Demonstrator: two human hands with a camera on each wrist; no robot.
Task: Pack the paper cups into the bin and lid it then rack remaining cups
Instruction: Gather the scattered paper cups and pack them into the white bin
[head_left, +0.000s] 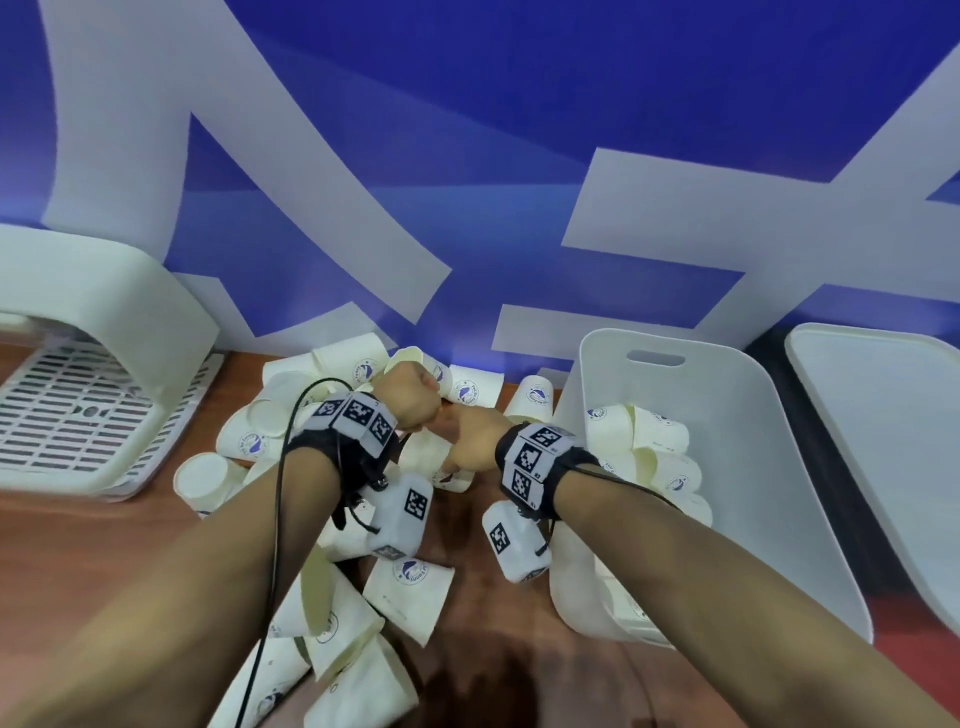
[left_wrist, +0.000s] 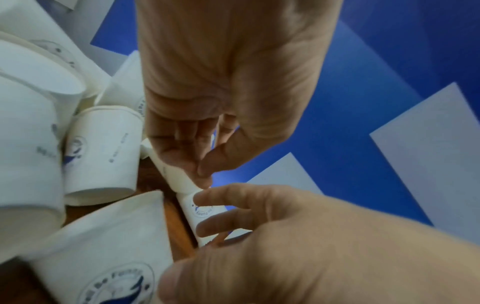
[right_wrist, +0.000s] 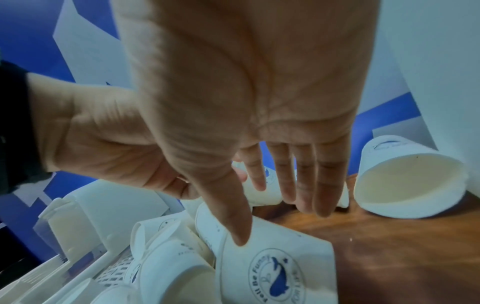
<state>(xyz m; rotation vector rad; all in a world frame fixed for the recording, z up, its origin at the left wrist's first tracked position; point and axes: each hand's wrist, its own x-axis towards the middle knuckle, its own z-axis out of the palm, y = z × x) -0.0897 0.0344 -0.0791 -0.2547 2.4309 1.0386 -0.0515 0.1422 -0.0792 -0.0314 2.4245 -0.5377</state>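
Note:
Many white paper cups (head_left: 405, 592) with a blue logo lie scattered on the wooden table. My left hand (head_left: 410, 400) and right hand (head_left: 462, 447) meet above the pile's far middle. In the left wrist view the left hand (left_wrist: 192, 164) has its fingers curled, pinching a paper cup (left_wrist: 176, 176). The right hand's fingers (left_wrist: 221, 197) touch a second cup (left_wrist: 202, 216) just below it. The right wrist view shows the right hand (right_wrist: 285, 185) with straight fingers, its thumb resting on a logo cup (right_wrist: 275, 267). The white bin (head_left: 769, 441) at right holds several cups (head_left: 649, 436).
The bin's flat white lid (head_left: 883, 467) lies right of the bin. A white slotted cup rack (head_left: 78, 415) stands at the far left. One cup (right_wrist: 405, 185) lies on its side near the bin wall. A blue and white wall runs close behind the table.

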